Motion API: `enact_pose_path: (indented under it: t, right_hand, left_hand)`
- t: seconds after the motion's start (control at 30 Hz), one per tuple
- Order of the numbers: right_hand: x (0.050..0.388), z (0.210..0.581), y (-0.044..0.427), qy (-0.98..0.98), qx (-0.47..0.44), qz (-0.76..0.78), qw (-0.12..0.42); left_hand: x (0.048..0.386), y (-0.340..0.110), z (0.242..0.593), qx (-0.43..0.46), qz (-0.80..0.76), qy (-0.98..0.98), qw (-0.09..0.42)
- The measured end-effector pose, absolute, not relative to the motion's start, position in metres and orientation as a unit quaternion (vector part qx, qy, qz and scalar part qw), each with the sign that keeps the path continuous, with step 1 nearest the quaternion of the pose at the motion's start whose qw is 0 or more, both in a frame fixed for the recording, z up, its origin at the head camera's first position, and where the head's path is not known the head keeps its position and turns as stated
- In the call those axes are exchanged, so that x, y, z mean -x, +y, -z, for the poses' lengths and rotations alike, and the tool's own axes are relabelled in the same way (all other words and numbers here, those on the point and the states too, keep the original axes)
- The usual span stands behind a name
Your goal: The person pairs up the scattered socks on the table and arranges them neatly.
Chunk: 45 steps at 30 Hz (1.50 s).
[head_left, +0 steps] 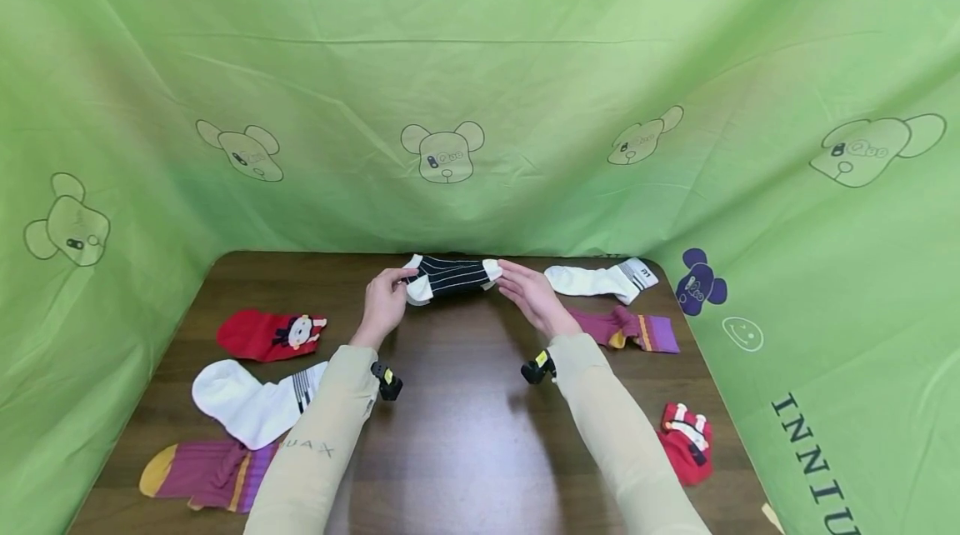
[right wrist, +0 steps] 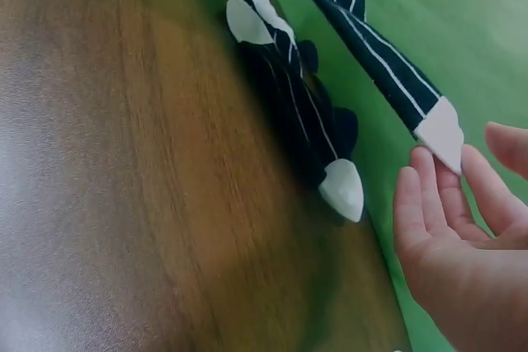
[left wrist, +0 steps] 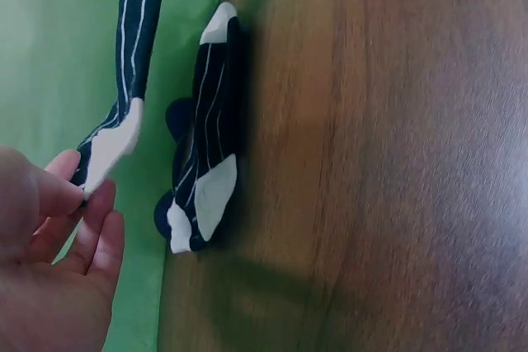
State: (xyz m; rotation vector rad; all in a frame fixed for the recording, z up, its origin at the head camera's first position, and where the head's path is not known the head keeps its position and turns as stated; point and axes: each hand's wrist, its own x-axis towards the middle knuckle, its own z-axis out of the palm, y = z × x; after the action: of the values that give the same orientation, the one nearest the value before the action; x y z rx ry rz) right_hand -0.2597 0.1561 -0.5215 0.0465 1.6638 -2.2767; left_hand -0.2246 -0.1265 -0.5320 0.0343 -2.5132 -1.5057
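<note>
A black ankle sock with white stripes, white heel and white toe (head_left: pixel 456 277) is held up over the far edge of the table. My left hand (head_left: pixel 384 303) pinches its cuff end between thumb and fingers, clearest in the left wrist view. At the toe, the fingertips of my right hand (right wrist: pixel 462 224) touch the white tip, with the fingers nearly straight and the thumb apart. A matching striped sock (left wrist: pixel 216 105) lies on the table just below the held one; the head view mostly hides it.
On the wooden table's left lie a red sock (head_left: pixel 258 335), a white sock (head_left: pixel 251 406) and a purple sock (head_left: pixel 198 472). On the right are a white sock (head_left: pixel 592 279), a purple sock (head_left: pixel 626 328) and a red sock (head_left: pixel 686 443). A green curtain (head_left: pixel 450 210) borders the table.
</note>
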Motion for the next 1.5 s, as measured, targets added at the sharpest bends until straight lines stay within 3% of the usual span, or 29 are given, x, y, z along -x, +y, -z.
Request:
enact_pose_path:
  t: [0.83,1.5]
  right_hand:
    - [0.269,0.550,0.128,0.636,-0.060,0.740,0.212]
    - [0.276,0.554,0.122,0.661,-0.050,0.720,0.206]
  left_hand:
    - [0.231,-0.130,0.553,0.007,0.450,-0.889,-0.086]
    - [0.243,-0.128,0.550,0.016,0.455,-0.888,-0.066]
